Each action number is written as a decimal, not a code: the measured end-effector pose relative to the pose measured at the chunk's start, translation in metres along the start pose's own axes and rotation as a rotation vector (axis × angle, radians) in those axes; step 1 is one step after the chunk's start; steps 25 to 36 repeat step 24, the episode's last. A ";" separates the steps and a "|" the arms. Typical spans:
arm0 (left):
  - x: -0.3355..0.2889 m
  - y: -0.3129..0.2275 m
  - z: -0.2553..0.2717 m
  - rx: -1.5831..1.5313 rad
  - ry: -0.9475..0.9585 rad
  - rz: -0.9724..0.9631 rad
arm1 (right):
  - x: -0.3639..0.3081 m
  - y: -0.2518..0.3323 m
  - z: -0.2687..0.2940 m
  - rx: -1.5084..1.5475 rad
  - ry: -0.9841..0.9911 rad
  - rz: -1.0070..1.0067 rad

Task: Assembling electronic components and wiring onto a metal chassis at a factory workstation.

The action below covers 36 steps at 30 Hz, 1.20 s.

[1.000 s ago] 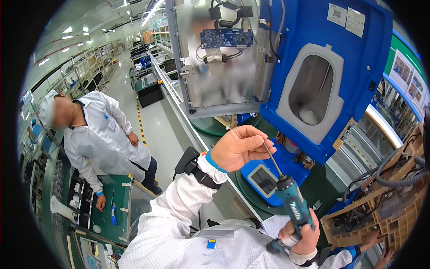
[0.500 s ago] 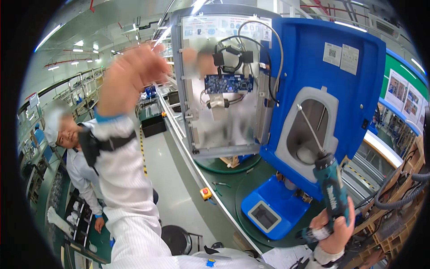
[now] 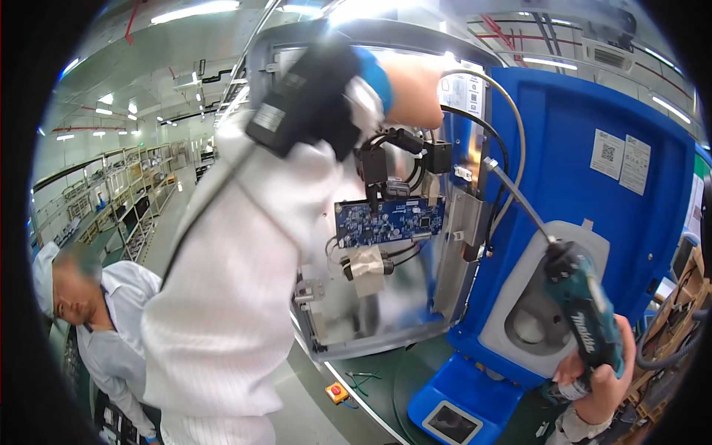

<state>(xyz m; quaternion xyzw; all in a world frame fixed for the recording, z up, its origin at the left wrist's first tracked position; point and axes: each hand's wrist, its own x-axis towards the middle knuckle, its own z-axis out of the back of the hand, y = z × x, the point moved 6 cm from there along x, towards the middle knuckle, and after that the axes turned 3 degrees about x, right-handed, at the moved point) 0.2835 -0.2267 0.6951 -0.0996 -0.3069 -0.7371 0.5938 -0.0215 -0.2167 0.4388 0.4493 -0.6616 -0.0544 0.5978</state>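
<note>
My right hand [image 3: 612, 382] is wrapped round a teal and black cordless screwdriver [image 3: 582, 311]. Its long bit [image 3: 519, 199] points up and left, with the tip close to the right edge of an open metal panel [image 3: 400, 311] in view; contact cannot be made out. High over that panel reaches my left hand [image 3: 417, 93], near a black cable bundle [image 3: 404, 141]; its fingers are out of sight. A black strapped device [image 3: 304, 96] and a blue band [image 3: 373, 80] sit at my left wrist. Below the cables, a blue circuit board [image 3: 389, 220] is mounted on the panel.
At right stands a blue housing [image 3: 578, 111] with a grey recessed bay [image 3: 512, 334]. A blue base with a small screen [image 3: 452, 423] lies below it. Green-handled pliers [image 3: 363, 380] and a red-and-yellow button box [image 3: 337, 392] are near the bench edge. A co-worker [image 3: 111, 319] is at left.
My left arm has swung right and forward over the panel. The screwdriver's tip now appears nearer the panel's right edge. The whole view has shifted, and the panel looks closer.
</note>
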 end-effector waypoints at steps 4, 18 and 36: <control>0.007 0.034 -0.016 -0.850 0.216 -0.063 | 0.012 0.010 0.009 -0.060 -0.083 0.156; 0.013 0.044 -0.031 -0.692 0.195 0.390 | 0.111 -0.006 -0.035 -0.132 0.112 -0.189; 0.015 0.043 -0.032 -0.760 0.142 0.373 | 0.130 -0.010 -0.024 -0.106 0.223 -0.226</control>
